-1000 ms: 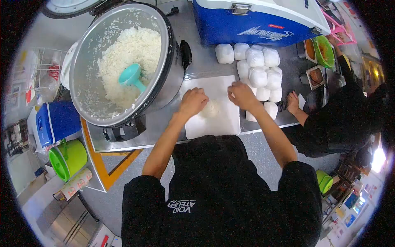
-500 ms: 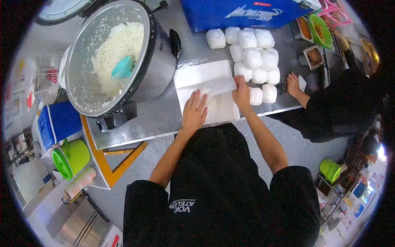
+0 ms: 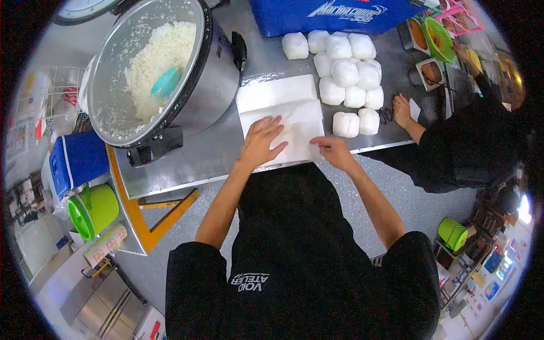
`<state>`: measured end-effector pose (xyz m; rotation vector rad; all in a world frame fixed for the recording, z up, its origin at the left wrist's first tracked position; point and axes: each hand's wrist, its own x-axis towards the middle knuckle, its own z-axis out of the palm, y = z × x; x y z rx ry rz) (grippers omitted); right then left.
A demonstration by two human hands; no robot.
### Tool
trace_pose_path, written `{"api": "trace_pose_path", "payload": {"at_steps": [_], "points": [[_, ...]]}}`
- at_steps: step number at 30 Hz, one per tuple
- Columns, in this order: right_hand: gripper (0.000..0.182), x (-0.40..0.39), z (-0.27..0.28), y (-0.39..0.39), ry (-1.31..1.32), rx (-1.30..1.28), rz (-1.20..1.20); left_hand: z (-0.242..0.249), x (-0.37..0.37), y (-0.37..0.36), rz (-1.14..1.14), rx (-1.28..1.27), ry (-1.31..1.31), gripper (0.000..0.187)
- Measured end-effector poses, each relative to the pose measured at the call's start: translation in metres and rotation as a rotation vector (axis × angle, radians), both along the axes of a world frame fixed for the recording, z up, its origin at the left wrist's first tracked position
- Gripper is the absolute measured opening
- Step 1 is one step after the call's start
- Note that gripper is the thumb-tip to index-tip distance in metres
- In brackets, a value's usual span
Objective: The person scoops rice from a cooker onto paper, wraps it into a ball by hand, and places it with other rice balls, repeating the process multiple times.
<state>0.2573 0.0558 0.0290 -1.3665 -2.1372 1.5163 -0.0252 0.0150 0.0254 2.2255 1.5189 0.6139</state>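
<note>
A stack of white paper sheets (image 3: 277, 92) lies on the metal table in front of me, its top sheet showing a crosswise fold or overlap. My left hand (image 3: 262, 143) rests flat on the paper with fingers spread. At the right edge of the sheets is my right hand (image 3: 335, 153), its index finger stretched over the paper and the other fingers curled; I see nothing held in it. Several rounded white wrapped bundles (image 3: 344, 72) are grouped just beyond, some stacked. Two of them, one a wrapped bundle (image 3: 345, 124), sit nearest my right hand.
To the left stands a big rice cooker (image 3: 218, 85) with cooked rice (image 3: 164, 51) and a teal scoop (image 3: 165, 83). A blue cooler box (image 3: 334, 17) is behind the bundles. On the right, another person's hand (image 3: 403, 110) rests near black scissors (image 3: 386, 115) and sauce containers (image 3: 430, 73).
My right hand has let go of the paper's fold and come down toward the near right edge. My left hand stays on the paper, slightly shifted. The view has moved a little.
</note>
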Motion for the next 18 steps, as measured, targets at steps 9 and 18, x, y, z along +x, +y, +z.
{"api": "trace_pose_path", "payload": {"at_steps": [9, 18], "points": [[0.032, -0.025, -0.027, 0.041, 0.288, -0.407, -0.654, 0.004, -0.020, 0.035, 0.137, -0.232, -0.245, 0.020], [0.024, -0.050, -0.005, 0.016, 0.014, 0.270, -0.736, -0.017, -0.029, 0.060, 0.302, -0.368, -0.342, 0.017]]}}
